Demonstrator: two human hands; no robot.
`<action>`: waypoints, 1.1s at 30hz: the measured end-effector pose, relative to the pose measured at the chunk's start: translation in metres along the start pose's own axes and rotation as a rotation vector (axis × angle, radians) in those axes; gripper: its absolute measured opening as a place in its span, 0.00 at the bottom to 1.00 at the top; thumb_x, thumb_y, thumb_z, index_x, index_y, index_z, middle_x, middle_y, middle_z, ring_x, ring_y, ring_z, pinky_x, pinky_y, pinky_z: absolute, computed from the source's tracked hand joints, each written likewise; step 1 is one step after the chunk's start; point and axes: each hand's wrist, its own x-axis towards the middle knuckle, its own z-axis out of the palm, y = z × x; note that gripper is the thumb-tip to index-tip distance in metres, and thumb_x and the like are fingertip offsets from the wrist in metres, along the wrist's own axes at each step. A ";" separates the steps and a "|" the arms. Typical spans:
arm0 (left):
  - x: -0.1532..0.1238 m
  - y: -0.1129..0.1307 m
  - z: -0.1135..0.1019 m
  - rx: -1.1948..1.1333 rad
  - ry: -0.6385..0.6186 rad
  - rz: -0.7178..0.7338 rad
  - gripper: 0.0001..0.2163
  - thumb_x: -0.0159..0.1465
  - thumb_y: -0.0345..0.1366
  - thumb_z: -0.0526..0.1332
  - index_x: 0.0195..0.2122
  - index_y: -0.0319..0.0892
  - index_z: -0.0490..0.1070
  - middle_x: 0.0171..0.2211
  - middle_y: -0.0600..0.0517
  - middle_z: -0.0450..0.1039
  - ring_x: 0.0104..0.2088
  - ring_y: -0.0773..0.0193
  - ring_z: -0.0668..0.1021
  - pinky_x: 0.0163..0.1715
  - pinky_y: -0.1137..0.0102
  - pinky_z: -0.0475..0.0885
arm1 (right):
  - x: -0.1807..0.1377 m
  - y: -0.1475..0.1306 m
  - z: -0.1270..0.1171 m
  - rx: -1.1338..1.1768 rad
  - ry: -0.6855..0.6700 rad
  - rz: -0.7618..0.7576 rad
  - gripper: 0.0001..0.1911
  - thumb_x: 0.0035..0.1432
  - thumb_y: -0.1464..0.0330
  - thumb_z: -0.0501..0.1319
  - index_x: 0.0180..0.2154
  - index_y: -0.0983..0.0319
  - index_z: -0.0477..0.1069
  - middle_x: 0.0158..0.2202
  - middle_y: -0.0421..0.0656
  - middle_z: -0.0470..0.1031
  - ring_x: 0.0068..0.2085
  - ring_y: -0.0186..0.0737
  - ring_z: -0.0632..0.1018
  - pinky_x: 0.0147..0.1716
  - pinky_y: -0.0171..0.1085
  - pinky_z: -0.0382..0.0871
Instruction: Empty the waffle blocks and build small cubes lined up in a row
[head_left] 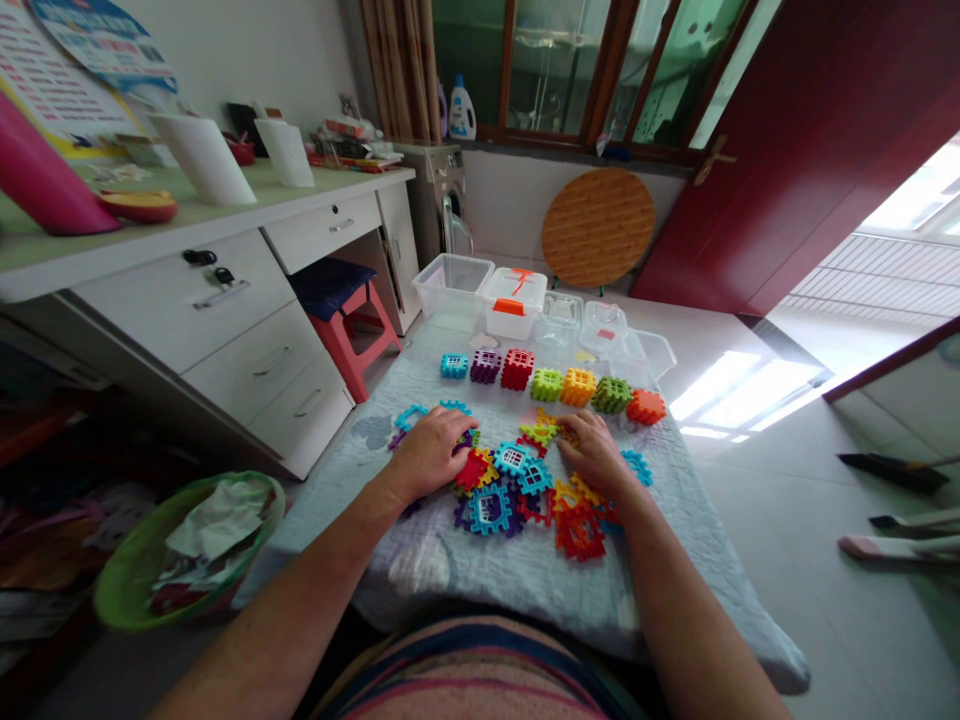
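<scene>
A heap of flat, toothed plastic building tiles (pixel 517 490) in red, blue, orange, yellow and purple lies on a pale blue quilted cloth (pixel 525 570). My left hand (pixel 431 452) rests palm down on the heap's left side, fingers curled over tiles. On the right side my right hand (pixel 596 452) presses its bent fingers onto a yellow-green tile (pixel 541 431). Behind the heap runs a row of several assembled cubes (pixel 547 383), from blue on the left to orange-red on the right.
Clear plastic boxes (pixel 453 283) and a lidded box with orange clasps (pixel 513 300) stand at the cloth's far end. A white desk with drawers (pixel 247 330) and a red stool (pixel 352 330) are to the left, a green bin (pixel 187 550) at lower left.
</scene>
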 end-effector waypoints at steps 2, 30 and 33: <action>0.001 0.001 0.004 0.024 0.037 0.013 0.15 0.55 0.25 0.58 0.43 0.40 0.74 0.40 0.46 0.76 0.42 0.54 0.75 0.47 0.60 0.70 | 0.000 0.000 0.000 -0.003 -0.003 0.002 0.13 0.58 0.69 0.58 0.46 0.61 0.72 0.42 0.47 0.71 0.46 0.46 0.70 0.49 0.43 0.63; 0.000 -0.045 0.011 -0.614 0.486 -0.511 0.10 0.58 0.36 0.57 0.39 0.40 0.73 0.38 0.50 0.77 0.40 0.60 0.77 0.47 0.65 0.71 | 0.000 0.002 0.001 -0.008 -0.010 0.011 0.14 0.58 0.69 0.59 0.46 0.60 0.72 0.42 0.46 0.71 0.45 0.45 0.70 0.48 0.42 0.63; -0.001 -0.044 0.006 -0.555 0.423 -0.504 0.11 0.58 0.36 0.56 0.41 0.40 0.72 0.40 0.48 0.76 0.41 0.59 0.78 0.47 0.64 0.71 | -0.001 0.001 0.001 -0.009 -0.007 0.013 0.14 0.58 0.69 0.58 0.46 0.60 0.72 0.41 0.46 0.71 0.45 0.45 0.70 0.49 0.42 0.63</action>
